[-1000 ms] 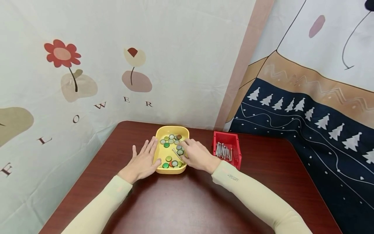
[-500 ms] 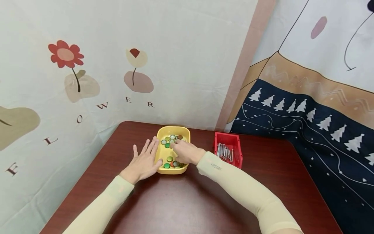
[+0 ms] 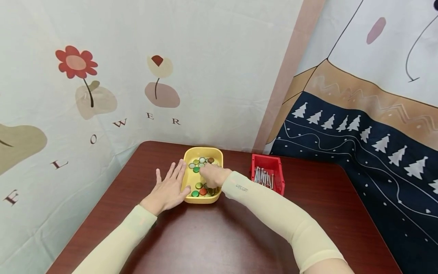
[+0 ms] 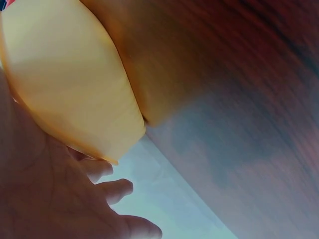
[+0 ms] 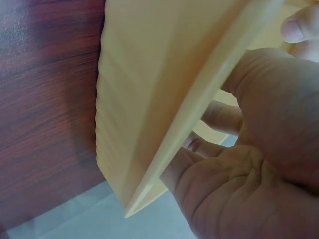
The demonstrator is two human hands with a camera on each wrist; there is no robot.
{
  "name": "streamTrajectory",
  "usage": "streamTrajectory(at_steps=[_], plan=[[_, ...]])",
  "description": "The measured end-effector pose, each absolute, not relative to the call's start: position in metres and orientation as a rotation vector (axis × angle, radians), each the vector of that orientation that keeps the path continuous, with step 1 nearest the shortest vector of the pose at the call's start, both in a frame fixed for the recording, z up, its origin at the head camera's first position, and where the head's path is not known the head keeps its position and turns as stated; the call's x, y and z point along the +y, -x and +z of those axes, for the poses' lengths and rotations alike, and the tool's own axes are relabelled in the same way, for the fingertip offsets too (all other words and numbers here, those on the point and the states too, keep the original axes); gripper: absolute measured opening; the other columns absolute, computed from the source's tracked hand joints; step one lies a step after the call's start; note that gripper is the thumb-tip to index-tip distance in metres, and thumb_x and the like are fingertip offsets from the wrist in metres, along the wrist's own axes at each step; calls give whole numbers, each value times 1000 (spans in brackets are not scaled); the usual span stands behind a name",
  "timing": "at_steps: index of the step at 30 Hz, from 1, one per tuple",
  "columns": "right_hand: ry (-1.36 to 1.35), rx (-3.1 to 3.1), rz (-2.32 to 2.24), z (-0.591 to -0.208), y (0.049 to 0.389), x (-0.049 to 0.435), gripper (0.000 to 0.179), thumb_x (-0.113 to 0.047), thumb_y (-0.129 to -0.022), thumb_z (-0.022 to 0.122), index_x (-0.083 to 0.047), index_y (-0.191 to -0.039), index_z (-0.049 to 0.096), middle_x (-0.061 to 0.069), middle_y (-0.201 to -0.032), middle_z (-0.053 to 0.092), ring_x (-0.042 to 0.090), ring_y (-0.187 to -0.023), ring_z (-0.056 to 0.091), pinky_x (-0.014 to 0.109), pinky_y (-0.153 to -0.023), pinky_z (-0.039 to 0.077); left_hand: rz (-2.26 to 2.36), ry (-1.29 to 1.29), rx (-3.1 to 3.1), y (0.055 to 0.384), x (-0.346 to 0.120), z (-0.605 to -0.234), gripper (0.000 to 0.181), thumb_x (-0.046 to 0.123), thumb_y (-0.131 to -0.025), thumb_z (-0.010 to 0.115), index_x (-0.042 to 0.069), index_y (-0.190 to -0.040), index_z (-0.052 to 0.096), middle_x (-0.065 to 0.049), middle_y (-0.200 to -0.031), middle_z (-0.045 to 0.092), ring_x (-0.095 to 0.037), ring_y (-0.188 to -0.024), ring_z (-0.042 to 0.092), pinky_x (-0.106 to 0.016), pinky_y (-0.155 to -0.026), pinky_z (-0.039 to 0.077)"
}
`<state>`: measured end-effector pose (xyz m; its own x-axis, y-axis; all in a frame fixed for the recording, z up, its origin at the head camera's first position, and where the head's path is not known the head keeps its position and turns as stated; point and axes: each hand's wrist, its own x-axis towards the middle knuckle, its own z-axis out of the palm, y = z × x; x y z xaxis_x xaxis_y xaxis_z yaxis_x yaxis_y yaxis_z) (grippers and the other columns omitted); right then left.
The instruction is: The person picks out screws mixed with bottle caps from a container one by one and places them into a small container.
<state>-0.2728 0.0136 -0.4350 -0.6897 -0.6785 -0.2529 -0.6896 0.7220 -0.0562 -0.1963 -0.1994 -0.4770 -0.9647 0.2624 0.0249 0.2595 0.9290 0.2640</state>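
Observation:
A yellow tray (image 3: 203,201) holds several bottle caps, among them a green cap (image 3: 195,194) and a red cap (image 3: 203,191) at the near end. Along the tray's left side lies my left hand (image 3: 166,193), its fingers straight and spread against the rim. My right hand (image 3: 213,176) reaches over the right rim into the tray, fingers bent down among the caps. In the right wrist view, the tray wall (image 5: 149,94) hides the fingertips of the right hand (image 5: 249,164), so whether they pinch anything is hidden.
To the right stands a red bin (image 3: 282,182) with several long metal screws or nails (image 3: 263,177) inside. Both sit near the back of the dark wooden table (image 3: 212,236). Printed cloth (image 3: 219,76) hangs behind.
My right hand has moved left and deeper into the tray. A thin metal rod seen there earlier is now out of sight. The red cap is more exposed. The left hand stays at the rim.

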Motion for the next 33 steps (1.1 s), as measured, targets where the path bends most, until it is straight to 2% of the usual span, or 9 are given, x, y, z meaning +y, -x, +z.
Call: streamTrajectory(at_steps=[9, 15, 20, 25, 31, 33], plan=[[1127, 2667, 162, -441, 270, 5, 7, -7, -108, 80, -12, -114, 78, 3, -104, 77, 15, -90, 66, 26, -79, 59, 418, -415, 3070, 196, -200, -478, 91, 45, -116, 56, 4, -187, 16, -15, -198, 9, -48, -184, 13, -96, -133, 4], [1167, 2677, 165, -443, 270, 4, 25, -6, -109, 79, -10, -133, 75, 5, -114, 80, 15, -97, 72, 27, -86, 63, 411, -414, 3080, 196, -200, -477, 92, 44, -116, 56, 5, -187, 14, -16, -198, 11, -49, -183, 14, -96, -132, 6], [1226, 2678, 111, -446, 270, 6, 36, -3, -108, 79, -10, -142, 70, 6, -119, 82, 17, -102, 78, 25, -82, 64, 417, -412, 3081, 196, -200, -478, 91, 44, -116, 56, 5, -187, 16, -16, -198, 11, -49, -183, 15, -96, -132, 5], [1262, 2663, 44, -447, 270, 10, 38, 0, -106, 80, -11, -140, 69, 5, -124, 83, 19, -105, 81, 22, -79, 62, 418, -415, 3068, 197, -199, -480, 90, 44, -116, 56, 5, -187, 16, -15, -198, 10, -48, -183, 14, -96, -132, 5], [1272, 2644, -67, -444, 270, 14, 40, 1, -106, 80, -11, -141, 67, 8, -121, 82, 18, -98, 78, 22, -77, 60, 418, -412, 3067, 196, -198, -477, 91, 43, -116, 56, 5, -187, 14, -16, -198, 11, -48, -183, 14, -96, -132, 4], [1272, 2629, -98, -444, 270, 14, 42, 2, -105, 79, -11, -142, 66, 9, -125, 83, 19, -100, 79, 22, -78, 60, 414, -408, 3069, 196, -198, -478, 91, 43, -116, 56, 5, -187, 15, -15, -198, 11, -49, -183, 15, -96, -132, 5]])
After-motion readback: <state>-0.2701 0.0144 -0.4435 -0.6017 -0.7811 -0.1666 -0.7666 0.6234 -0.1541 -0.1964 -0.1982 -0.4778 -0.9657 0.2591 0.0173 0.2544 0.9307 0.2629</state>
